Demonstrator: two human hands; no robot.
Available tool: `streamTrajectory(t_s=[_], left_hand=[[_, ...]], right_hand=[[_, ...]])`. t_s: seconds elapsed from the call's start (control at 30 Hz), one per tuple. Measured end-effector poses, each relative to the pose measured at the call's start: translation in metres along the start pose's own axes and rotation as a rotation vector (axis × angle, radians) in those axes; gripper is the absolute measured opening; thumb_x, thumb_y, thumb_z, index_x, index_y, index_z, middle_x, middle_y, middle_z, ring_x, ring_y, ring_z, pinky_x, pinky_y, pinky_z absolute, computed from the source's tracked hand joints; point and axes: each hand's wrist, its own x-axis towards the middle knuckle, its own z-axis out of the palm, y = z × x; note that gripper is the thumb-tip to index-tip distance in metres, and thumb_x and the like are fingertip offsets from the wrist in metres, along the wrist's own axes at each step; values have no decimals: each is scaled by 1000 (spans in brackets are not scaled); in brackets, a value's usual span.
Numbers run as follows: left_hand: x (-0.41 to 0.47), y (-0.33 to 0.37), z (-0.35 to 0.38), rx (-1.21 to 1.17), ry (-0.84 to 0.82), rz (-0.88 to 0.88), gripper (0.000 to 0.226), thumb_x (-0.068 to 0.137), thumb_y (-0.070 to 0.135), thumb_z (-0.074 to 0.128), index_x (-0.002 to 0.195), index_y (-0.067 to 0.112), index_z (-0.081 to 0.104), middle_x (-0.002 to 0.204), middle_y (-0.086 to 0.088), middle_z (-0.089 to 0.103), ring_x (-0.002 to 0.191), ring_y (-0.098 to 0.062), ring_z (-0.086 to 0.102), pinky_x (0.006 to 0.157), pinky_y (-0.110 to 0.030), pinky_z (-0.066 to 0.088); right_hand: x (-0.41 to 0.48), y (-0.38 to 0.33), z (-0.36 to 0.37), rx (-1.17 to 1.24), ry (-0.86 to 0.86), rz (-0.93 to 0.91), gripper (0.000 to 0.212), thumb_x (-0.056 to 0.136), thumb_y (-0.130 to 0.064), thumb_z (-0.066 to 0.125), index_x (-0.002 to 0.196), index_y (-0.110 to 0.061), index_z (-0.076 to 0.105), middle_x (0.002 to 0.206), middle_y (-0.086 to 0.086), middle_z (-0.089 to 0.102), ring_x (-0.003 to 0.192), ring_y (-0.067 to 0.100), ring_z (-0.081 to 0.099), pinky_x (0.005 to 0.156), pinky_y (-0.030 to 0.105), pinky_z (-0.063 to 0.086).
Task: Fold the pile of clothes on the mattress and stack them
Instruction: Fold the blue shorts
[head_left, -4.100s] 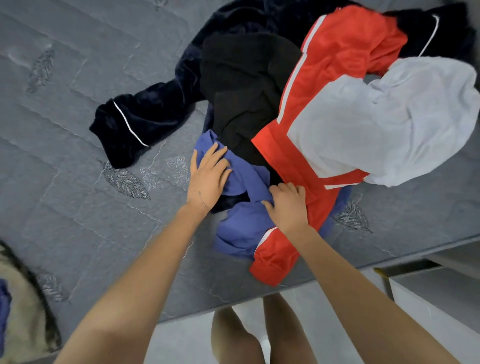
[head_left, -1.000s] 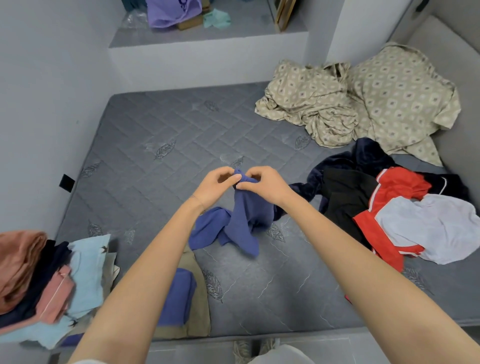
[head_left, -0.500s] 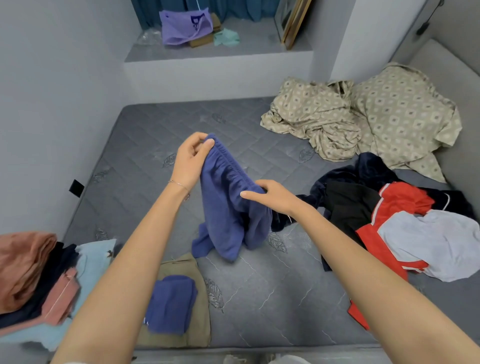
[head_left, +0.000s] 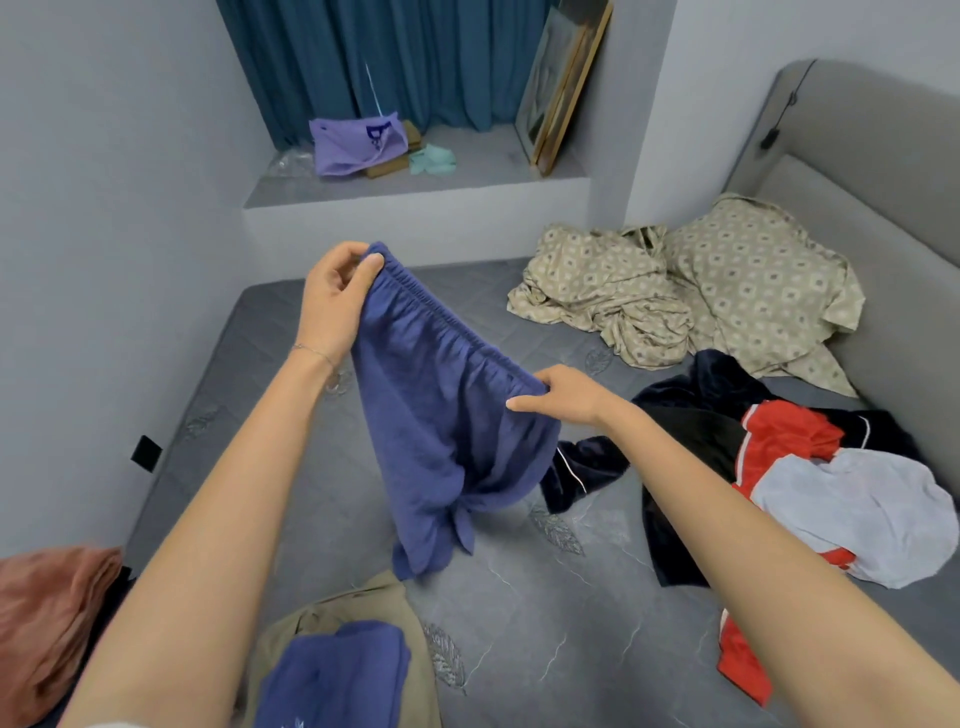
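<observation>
Both hands are up over the mattress (head_left: 545, 639), holding one pair of blue shorts (head_left: 441, 431) by the elastic waistband. The left hand (head_left: 332, 296) pinches the higher end of the band between thumb and curled fingers. The right hand (head_left: 563, 400) grips the lower end, thumb on the near side. The band slants down from left to right between them, and the legs hang twisted below it. A thin bracelet (head_left: 311, 354) sits on the left wrist.

The only bag in the room is a purple bag (head_left: 353, 145) on the window ledge (head_left: 467, 179); I cannot tell what is in it. A brown box (head_left: 389, 167) and a mint cloth (head_left: 432, 159) lie just beside it. One framed picture (head_left: 561, 88) leans in the ledge's right corner, near a teal curtain (head_left: 389, 57).

On the mattress I count one loose pile at the right, with four garments I can make out: a navy garment (head_left: 582, 473), a black garment (head_left: 691, 431), a red garment (head_left: 784, 431) with white stripes, and a white garment (head_left: 857, 514) lying over the red.

At the near edge is a stack of two, a folded blue piece (head_left: 337, 675) on a folded khaki piece (head_left: 363, 597). At the far left a rust-pink cloth (head_left: 47, 613) tops a second stack; how many lie under it I cannot tell. By the headboard sits one heap of beige patterned bedding (head_left: 701, 296).
</observation>
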Motion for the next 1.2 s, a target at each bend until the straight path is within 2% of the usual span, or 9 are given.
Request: streamTrajectory(t_s=[0.1,0.23,0.33,0.43,0.57,0.63,0.73,0.97,1.2], left_hand=[[10,9,-15,-16,58,20,21,97,10,51,82,23,54,66,24,60,65,11,52,69,-9,42],[19,12,-32,-43,136,-9,21,99,13,49,81,23,52,59,22,60,59,8,53,63,-11,44],[25,18,-41,-54,164,-10,20,99,14,48,81,22,51,58,18,60,56,7,54,59,-11,44],[35,30,-47,-73,197,9,22,99,12,47,79,21,49,64,14,58,55,8,54,57,-10,43],[51,49,-57,-100,276,45,23,98,10,48,78,21,47,74,5,52,55,10,51,60,-9,42],[57,59,-64,-116,303,63,25,98,9,48,77,21,46,74,6,51,55,11,51,61,-8,42],[62,72,-69,-127,311,83,25,98,10,48,76,21,46,73,6,52,55,10,51,60,-9,42],[79,96,-72,-143,335,88,23,98,19,49,76,21,49,76,7,54,61,5,51,63,-12,44],[101,100,-53,-248,313,-135,28,98,21,47,71,18,40,73,1,43,68,-14,39,62,-26,37]], right_hand=[[-9,-23,-17,206,124,-81,38,87,-38,67,70,-7,54,68,2,54,62,12,50,63,30,36],[-12,-48,-34,429,221,-175,56,81,-49,67,90,6,60,89,20,64,80,19,62,75,37,46],[-14,-72,-48,583,292,-188,44,91,-39,62,97,5,64,90,7,64,86,15,59,80,31,43],[-14,-101,-64,697,364,-221,48,86,-46,64,93,1,65,90,12,63,85,17,57,77,31,41],[-14,-134,-99,568,397,-260,69,77,-55,64,90,13,61,99,16,67,81,15,47,73,30,31],[-22,-148,-119,403,349,-254,58,71,-57,64,84,0,61,86,5,54,81,13,41,73,29,24],[-31,-160,-146,334,385,-249,46,85,-36,68,90,9,63,84,4,52,79,13,47,70,29,30],[-40,-193,-177,563,554,-345,14,82,-28,74,82,-14,71,76,-3,70,67,8,65,62,19,50],[-25,-205,-180,750,649,-285,22,86,-27,70,80,-6,67,76,7,67,68,17,62,69,29,49]])
